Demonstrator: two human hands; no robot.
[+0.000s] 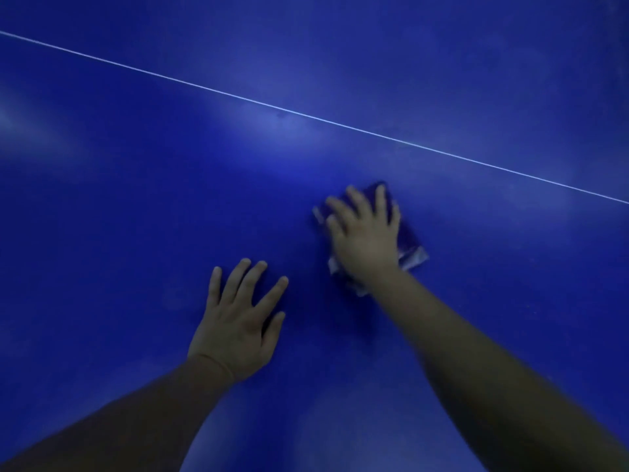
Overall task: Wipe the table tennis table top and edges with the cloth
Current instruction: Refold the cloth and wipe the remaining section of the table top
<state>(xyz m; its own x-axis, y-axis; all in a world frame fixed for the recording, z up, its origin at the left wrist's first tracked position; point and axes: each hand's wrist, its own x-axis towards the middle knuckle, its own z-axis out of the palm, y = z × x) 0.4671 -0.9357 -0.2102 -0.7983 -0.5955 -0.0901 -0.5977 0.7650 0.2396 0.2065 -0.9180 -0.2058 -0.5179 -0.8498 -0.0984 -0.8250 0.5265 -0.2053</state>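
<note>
The fingers (354, 202) of the right hand (366, 241) lay spread and nearly straight, pressing flat on a folded dark blue cloth with pale edges (413, 255); the fingers (246, 277) of the left hand (235, 327) were splayed wide and straight, holding nothing, palm down on the surface.

The glossy blue table tennis worktop (136, 182) filled the whole view, with soft light patches reflecting off it. A thin white line (306, 114) crossed it on a slant from the upper left down to the right edge of the view, beyond both hands. Both bare forearms reached in from the bottom corners. The cloth lay flat on the worktop under the right hand, near the white line but apart from it, its pale corners showing beside the wrist. The left hand rested nearer the person, apart from the cloth. No brand, label or writing could be read anywhere.
</note>
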